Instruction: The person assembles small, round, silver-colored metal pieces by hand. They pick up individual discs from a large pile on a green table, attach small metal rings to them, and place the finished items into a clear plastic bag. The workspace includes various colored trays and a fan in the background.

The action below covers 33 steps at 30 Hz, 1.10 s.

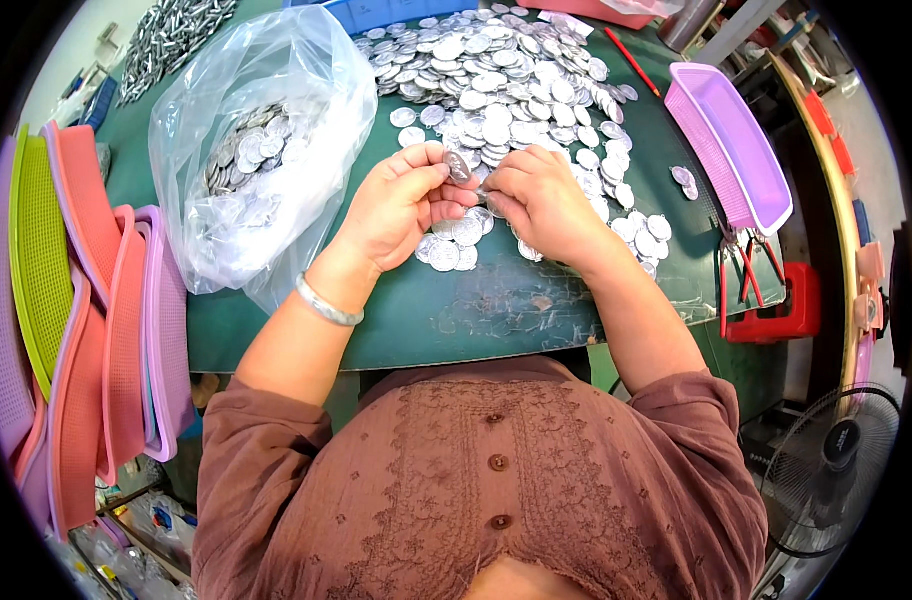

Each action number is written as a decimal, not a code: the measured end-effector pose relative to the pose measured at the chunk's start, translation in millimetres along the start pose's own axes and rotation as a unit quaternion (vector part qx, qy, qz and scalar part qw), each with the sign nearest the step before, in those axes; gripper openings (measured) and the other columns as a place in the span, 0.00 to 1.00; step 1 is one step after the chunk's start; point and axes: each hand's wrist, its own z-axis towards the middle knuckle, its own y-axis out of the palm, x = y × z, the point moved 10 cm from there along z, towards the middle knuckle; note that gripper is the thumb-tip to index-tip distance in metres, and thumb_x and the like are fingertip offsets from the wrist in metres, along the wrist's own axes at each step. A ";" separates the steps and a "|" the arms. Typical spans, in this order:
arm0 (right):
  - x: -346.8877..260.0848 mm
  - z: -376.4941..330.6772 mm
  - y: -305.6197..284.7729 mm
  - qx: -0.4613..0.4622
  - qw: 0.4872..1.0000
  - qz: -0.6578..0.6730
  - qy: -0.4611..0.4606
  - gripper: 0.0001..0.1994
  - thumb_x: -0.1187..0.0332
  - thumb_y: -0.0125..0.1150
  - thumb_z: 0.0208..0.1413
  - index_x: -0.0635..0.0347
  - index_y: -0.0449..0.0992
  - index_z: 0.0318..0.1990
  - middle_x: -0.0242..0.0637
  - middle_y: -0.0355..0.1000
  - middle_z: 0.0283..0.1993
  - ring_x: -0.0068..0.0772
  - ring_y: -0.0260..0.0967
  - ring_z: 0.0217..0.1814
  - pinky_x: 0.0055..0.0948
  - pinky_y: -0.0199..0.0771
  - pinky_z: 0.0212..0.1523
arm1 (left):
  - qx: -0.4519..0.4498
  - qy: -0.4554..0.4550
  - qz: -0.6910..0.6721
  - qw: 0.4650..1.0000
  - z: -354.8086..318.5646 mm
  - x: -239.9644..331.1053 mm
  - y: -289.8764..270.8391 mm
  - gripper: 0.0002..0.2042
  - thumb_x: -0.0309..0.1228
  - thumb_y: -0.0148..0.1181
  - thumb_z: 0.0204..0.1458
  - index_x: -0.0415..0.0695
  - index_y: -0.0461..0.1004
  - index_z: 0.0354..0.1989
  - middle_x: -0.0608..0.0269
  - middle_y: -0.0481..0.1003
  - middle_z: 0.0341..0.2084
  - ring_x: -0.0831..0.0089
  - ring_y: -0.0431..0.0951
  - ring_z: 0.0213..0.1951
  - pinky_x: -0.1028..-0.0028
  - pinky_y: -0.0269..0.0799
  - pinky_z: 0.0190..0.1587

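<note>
A grey metal disc [458, 167] sits upright in the left hand [401, 207], pinched between thumb and fingertips with the other fingers loosely curled, just above the near side of a broad heap of similar discs [506, 78]. The right hand [548, 208] is close beside it, palm turned down and fingers bent inward, thumb drawn toward the forefinger; its own fingers hide the grip, so whether it has hold of another piece cannot be told. Beneath both hands is a green tabletop [396, 330], scuffed pale along its near edge. The heap spreads across its far middle, thinning toward the person, and a slim red stick [633, 62] lies to the heap's right. Small metal pieces [176, 38] are piled at the far left. Red-handled pliers [747, 272] lie at the right edge, near a red plastic stool [798, 303] below, and a black fan [834, 468] stands at the near right. Left of the heap, a clear plastic bag [328, 65] gapes open around more discs [259, 150]. A purple basket [711, 150] lies on the right; a blue bin [406, 12] stands at the far edge. Nested coral [88, 215], green and purple baskets crowd the left side.
</note>
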 end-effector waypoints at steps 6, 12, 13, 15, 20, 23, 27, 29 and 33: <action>12.8 2.9 -8.1 0.061 0.996 0.055 0.027 0.03 0.73 0.56 0.42 0.60 0.73 0.26 0.38 0.66 0.25 0.41 0.64 0.30 0.37 0.62 0.33 | -0.075 -0.028 -0.120 0.990 -0.6 -3.6 7.4 0.11 0.19 0.37 0.49 0.34 0.66 0.38 0.51 0.70 0.35 0.73 0.70 0.31 0.79 0.68 0.32; 29.9 -2.4 -15.7 0.102 0.975 0.170 0.102 0.04 0.75 0.55 0.45 0.64 0.73 0.30 0.42 0.69 0.26 0.40 0.67 0.30 0.31 0.66 0.31 | -0.062 -0.052 -0.102 0.991 -3.9 -3.2 12.4 0.17 0.18 0.38 0.46 0.33 0.64 0.46 0.51 0.69 0.36 0.72 0.70 0.31 0.80 0.68 0.34; 34.2 -4.1 -14.7 0.103 0.968 0.192 0.126 0.04 0.74 0.54 0.46 0.64 0.73 0.31 0.41 0.69 0.26 0.36 0.67 0.29 0.29 0.66 0.30 | -0.063 -0.048 -0.097 0.992 -3.5 -2.2 12.7 0.17 0.18 0.39 0.46 0.33 0.64 0.46 0.51 0.69 0.36 0.72 0.70 0.32 0.80 0.68 0.34; 42.5 -8.2 -13.1 0.105 0.950 0.237 0.172 0.05 0.74 0.54 0.48 0.65 0.73 0.32 0.38 0.70 0.27 0.29 0.67 0.27 0.24 0.65 0.29 | -0.059 -0.033 -0.092 0.993 -2.5 -0.2 11.8 0.17 0.18 0.40 0.46 0.33 0.64 0.47 0.52 0.70 0.36 0.72 0.70 0.33 0.80 0.68 0.35; 53.4 -12.4 1.9 0.068 0.895 0.371 0.239 0.06 0.72 0.53 0.50 0.65 0.73 0.34 0.29 0.69 0.25 0.15 0.61 0.26 0.17 0.62 0.27 | -0.019 -0.036 -0.052 0.998 -1.3 -4.4 5.5 0.13 0.23 0.45 0.48 0.36 0.66 0.44 0.58 0.71 0.35 0.75 0.71 0.34 0.80 0.68 0.35; 49.9 -11.1 3.7 0.067 0.879 0.414 0.229 0.07 0.71 0.53 0.51 0.65 0.73 0.34 0.27 0.68 0.25 0.14 0.60 0.26 0.16 0.62 0.27 | -0.004 -0.052 0.011 0.999 -2.3 -12.3 5.2 0.11 0.26 0.49 0.50 0.39 0.67 0.42 0.62 0.71 0.31 0.78 0.71 0.31 0.81 0.68 0.32; 44.6 -9.6 5.5 0.048 0.869 0.440 0.222 0.08 0.71 0.53 0.51 0.66 0.73 0.35 0.27 0.68 0.25 0.15 0.61 0.26 0.17 0.63 0.27 | 0.009 -0.043 0.068 0.997 -3.8 -15.7 6.2 0.07 0.27 0.52 0.50 0.42 0.69 0.37 0.65 0.72 0.25 0.81 0.70 0.25 0.84 0.66 0.27; 45.2 -10.3 6.4 0.047 0.867 0.440 0.229 0.08 0.70 0.53 0.51 0.66 0.73 0.35 0.27 0.69 0.25 0.15 0.62 0.26 0.17 0.64 0.28 | 0.009 -0.038 0.082 0.996 -4.2 -14.4 8.0 0.06 0.27 0.52 0.50 0.42 0.69 0.36 0.65 0.73 0.24 0.82 0.70 0.24 0.84 0.65 0.26; 46.1 -11.1 8.5 0.040 0.861 0.453 0.229 0.09 0.70 0.54 0.51 0.66 0.73 0.36 0.29 0.70 0.26 0.16 0.63 0.27 0.17 0.65 0.30 | 0.025 -0.032 0.093 0.995 -3.4 -14.7 4.1 0.06 0.28 0.53 0.50 0.43 0.69 0.36 0.65 0.73 0.23 0.82 0.69 0.22 0.85 0.64 0.24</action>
